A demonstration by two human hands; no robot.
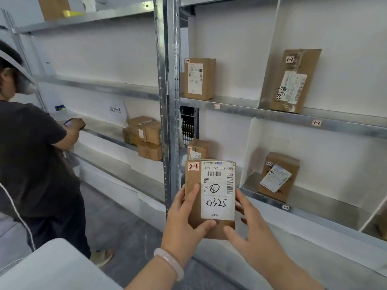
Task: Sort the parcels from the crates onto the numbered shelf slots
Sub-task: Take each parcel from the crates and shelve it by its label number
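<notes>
Your left hand (184, 218) and right hand (251, 222) both grip the parcel (215, 185) by its edges, lower centre of frame, label toward you so its 2-1 tag (193, 165) reads. Likely bound for the shelf (335, 203) slot just behind.

head view faces the shelving (261, 114) closely, tilted down.

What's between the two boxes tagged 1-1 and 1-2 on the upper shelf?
In the head view, a white divider panel stands between the 1-1 box and the 1-2 box; the shelf there is otherwise bare.
</notes>
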